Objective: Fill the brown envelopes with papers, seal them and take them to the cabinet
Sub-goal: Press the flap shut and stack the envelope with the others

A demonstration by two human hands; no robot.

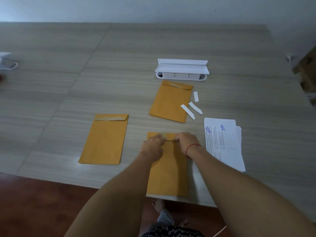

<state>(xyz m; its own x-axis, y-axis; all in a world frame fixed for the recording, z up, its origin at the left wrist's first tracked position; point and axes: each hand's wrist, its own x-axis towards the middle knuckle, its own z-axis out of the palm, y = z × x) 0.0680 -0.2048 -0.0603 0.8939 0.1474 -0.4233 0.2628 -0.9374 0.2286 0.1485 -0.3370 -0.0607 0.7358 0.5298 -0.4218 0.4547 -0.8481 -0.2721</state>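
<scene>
Left hand and right hand, fingers curled, pinch the flap of the brown envelope. It lies flat, with its bottom edge at the tabletop front edge. Second envelope to its left, apart; envelope stack behind; papers just right. The tabletop extends well beyond on the left and rear.

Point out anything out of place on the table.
Three white strips lie scattered beside the far envelopes, like peeled seal backing left loose. The papers at right are fanned unevenly. The near envelope reaches the front edge of the table.
</scene>
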